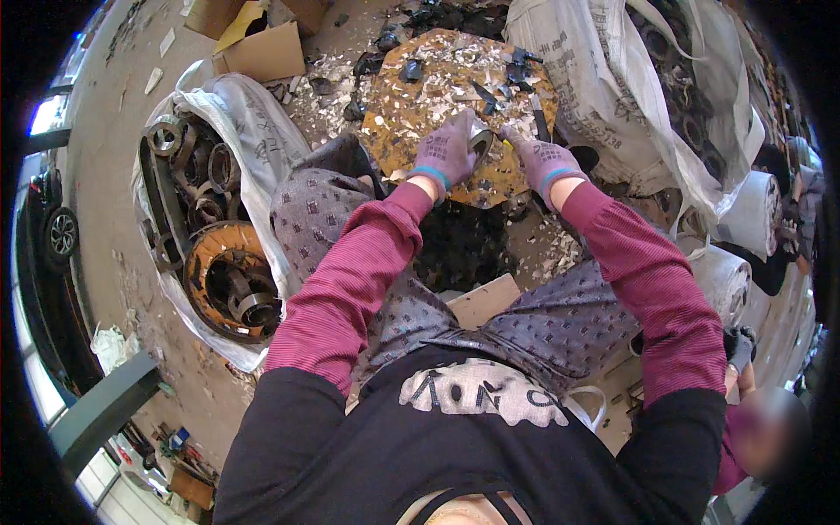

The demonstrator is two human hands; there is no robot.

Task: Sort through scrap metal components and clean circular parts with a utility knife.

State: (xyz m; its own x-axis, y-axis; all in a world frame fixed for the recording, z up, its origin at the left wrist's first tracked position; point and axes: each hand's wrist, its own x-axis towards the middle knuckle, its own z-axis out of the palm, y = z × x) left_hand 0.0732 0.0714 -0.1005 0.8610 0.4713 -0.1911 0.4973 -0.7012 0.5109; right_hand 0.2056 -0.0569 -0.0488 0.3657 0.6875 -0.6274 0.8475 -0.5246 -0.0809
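Observation:
My left hand [444, 156], in a purple-grey glove with a teal cuff, is closed on a metal ring [480, 140], held on its edge above the worktop. My right hand [544, 159], gloved the same way, is closed near the ring's right side. A thin yellow tool [507, 143] shows at its fingertips; its kind is too small to tell. Both hands are over a worn yellow-brown board [404, 114] strewn with pale chips and black scraps. A dark elongated tool [540, 119] lies just beyond my right hand.
On the left, a white woven sack [249, 122] holds several metal rings and an orange-rimmed round part [197, 262]. A larger white sack [586, 70] with metal parts stands at right. A cardboard box [262, 54] sits far left. Another person [744, 350] is at the right edge.

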